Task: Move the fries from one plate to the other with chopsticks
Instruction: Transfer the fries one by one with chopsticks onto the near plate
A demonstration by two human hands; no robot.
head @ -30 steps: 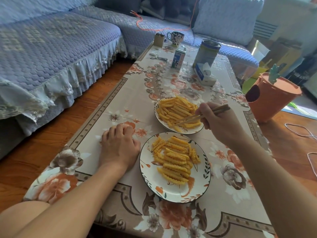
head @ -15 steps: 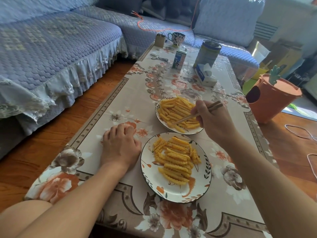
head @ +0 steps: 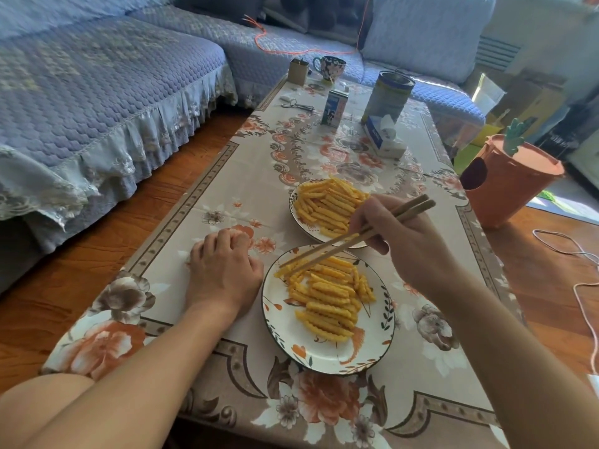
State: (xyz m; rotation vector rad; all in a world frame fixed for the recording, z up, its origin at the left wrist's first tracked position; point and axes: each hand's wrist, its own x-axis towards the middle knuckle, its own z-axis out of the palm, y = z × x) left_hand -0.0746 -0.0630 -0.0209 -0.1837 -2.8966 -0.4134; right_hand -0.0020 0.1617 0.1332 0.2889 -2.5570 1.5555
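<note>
Fries (head: 327,303) lie heaped on two plates, near plate (head: 327,359) and far plate (head: 296,218). The right hand (head: 410,244) grips two chopsticks (head: 353,238), tips at a fry (head: 287,270) on the near heap; the left hand (head: 223,270) rests curled, empty.

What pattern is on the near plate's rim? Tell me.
Near plate: white, with dark leaf sprigs and orange flowers; head view.
</note>
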